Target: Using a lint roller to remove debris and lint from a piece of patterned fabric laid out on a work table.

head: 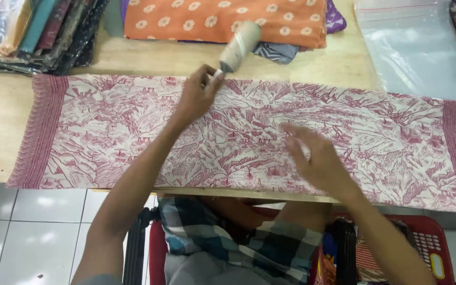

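A long folded cloth (397,137) with a dark red drawing-like pattern on cream lies across the wooden table, its striped red ends at left and right. My left hand (196,95) rests at the cloth's far edge and grips the handle of a pale lint roller (240,46), whose drum points away over the bare wood. My right hand (315,158) hovers blurred over the cloth's middle, fingers spread, holding nothing.
An orange cloth with white flowers (222,18) lies folded at the back. A stack of dark folded fabrics (38,31) sits at back left, clear plastic bags (412,47) at back right. A red basket (428,243) stands below the table edge over white floor tiles.
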